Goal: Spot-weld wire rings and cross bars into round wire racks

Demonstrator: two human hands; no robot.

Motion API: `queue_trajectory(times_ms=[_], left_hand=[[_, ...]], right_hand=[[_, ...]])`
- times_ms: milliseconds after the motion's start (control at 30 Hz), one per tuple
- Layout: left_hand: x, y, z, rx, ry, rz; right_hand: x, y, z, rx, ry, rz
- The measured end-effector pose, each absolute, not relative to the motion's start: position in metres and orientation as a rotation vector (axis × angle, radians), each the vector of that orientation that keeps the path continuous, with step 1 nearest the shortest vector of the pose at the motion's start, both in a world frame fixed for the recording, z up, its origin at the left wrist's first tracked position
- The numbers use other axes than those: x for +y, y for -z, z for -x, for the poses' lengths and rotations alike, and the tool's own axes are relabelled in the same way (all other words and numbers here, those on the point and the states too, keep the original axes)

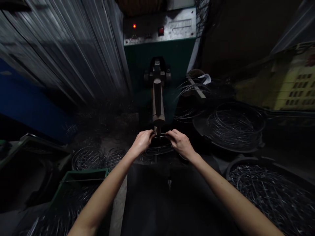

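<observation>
A round wire frame hangs between my two hands, just under the tip of a machine's metal arm. My left hand pinches its left side, with the fingertips close to the machine tip. On the right side my right hand is closed on the same frame, thumb and fingers together. The frame's upper edge runs beneath the tip; whether they touch cannot be made out. Behind the arm stands the green machine body, its panel showing a lit red lamp.
At the right, round black trays hold wire rings and many small wire pieces. A green bin with wire parts stands at the lower left, near stacked wire rings. A yellow crate is at the far right.
</observation>
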State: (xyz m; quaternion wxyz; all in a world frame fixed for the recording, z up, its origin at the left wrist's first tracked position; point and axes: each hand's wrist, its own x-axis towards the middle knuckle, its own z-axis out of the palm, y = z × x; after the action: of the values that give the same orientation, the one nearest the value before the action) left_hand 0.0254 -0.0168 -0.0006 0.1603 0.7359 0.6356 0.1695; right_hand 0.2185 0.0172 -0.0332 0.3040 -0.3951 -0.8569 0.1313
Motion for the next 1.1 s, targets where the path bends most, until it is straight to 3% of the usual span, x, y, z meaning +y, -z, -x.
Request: queue_trajectory(times_ms=[600,800,967,1100], left_hand=[[-0.009,0.004,-0.020,1.804,-0.484,-2.054],[-0.005,0.004,-0.020,1.815,-0.490,-2.059],[-0.007,0.007,-0.014,1.738,-0.540,-2.011],[-0.016,0.012,0.003,1.675,-0.629,-1.930]], right_hand=[[0.024,0.034,-0.214,-2.280,-0.363,1.034],[0.034,0.044,-0.258,-1.952,-0.372,1.085],[0.037,0.069,-0.281,-2.098,-0.600,1.135],[0.026,0.061,-0.264,-2.141,-0.604,1.131]])
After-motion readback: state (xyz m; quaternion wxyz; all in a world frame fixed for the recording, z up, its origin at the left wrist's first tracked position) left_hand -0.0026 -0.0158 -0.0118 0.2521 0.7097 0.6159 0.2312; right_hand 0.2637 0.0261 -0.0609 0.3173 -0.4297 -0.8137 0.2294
